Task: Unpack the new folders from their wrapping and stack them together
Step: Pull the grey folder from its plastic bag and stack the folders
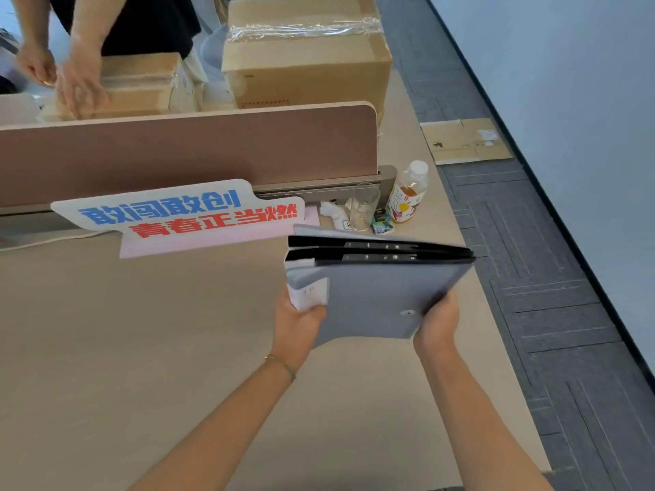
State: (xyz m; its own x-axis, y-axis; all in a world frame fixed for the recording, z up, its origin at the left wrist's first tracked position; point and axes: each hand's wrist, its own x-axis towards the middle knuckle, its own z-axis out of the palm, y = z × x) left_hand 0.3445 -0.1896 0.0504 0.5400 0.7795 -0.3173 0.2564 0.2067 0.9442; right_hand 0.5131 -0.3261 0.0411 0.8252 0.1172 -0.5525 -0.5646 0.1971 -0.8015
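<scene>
A stack of blue-grey folders (375, 295) with black inner edges is held above the desk (141, 349), tilted so the far edge is higher. My left hand (296, 324) grips the near left corner, where a white label or paper shows. My right hand (437, 322) holds the near right corner. Whether any wrapping is on the folders I cannot tell.
A white sign with blue and red characters (184, 210) lies on pink paper by the divider (188, 147). A glass (363, 207), a drink bottle (407, 193) and a small green carton (382, 223) stand beyond the folders. Behind the divider are cardboard boxes (304, 58) and another person's hands (71, 79).
</scene>
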